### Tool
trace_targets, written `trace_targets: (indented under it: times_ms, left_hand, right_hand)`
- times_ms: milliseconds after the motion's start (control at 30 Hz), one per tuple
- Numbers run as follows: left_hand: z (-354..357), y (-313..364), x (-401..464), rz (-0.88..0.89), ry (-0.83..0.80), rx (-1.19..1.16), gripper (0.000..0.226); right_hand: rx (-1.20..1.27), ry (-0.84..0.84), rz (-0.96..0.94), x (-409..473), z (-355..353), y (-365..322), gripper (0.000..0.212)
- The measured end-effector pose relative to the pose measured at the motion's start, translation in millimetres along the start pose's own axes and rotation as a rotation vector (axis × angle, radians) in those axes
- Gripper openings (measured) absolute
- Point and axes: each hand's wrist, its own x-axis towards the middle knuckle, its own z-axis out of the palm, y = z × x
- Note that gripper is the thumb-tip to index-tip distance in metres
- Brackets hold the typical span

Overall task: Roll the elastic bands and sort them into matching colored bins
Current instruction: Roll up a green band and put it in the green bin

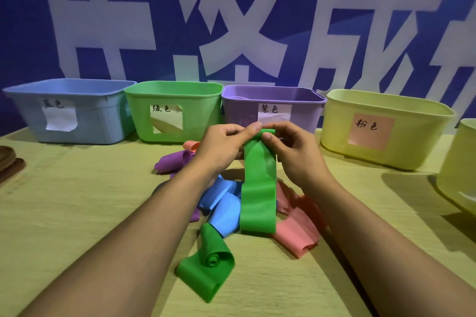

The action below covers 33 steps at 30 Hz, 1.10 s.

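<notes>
Both hands meet above the middle of the table, each pinching the top edge of a green band [258, 188] between thumb and curled fingers: the left hand [221, 147] on its left corner, the right hand [296, 152] on its right. The band is smooth, flat and rubbery, hanging down as a wide strip onto a loose heap of bands: blue [224, 211], pink [298, 234], purple [172, 162], and a second green one [208, 265] half curled near the front. Both forearms reach in from below, covering part of the heap. Beyond stand four plastic bins in a row, blue [69, 110], green [175, 110], purple [273, 108] and yellow [386, 128], each with a paper label.
</notes>
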Motion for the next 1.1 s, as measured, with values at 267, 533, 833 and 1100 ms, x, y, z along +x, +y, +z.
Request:
trace_targets:
  times_ms: [267,533,833,1100]
  left_hand:
    - [-0.6,-0.4,1.2,0.059,0.001,-0.003,0.021]
    - [-0.1,-1.7,2.1,0.102,-0.030,-0.039,0.009]
    - [0.6,-1.2,2.0,0.095,-0.039,-0.048,0.020]
    - [1.3,3.3,-0.5,0.062,-0.076,-0.108,0.022]
  right_hand:
    - [0.010,0.001,0.070,-0.7,-0.3,0.7,0.019]
    - [-0.004,0.073,0.205,-3.0,-1.4,-4.0,0.044]
    - [-0.039,0.077,0.164,0.2,-1.5,2.0,0.037]
    - [0.077,0.052,0.107,2.4,-2.2,5.3,0.019]
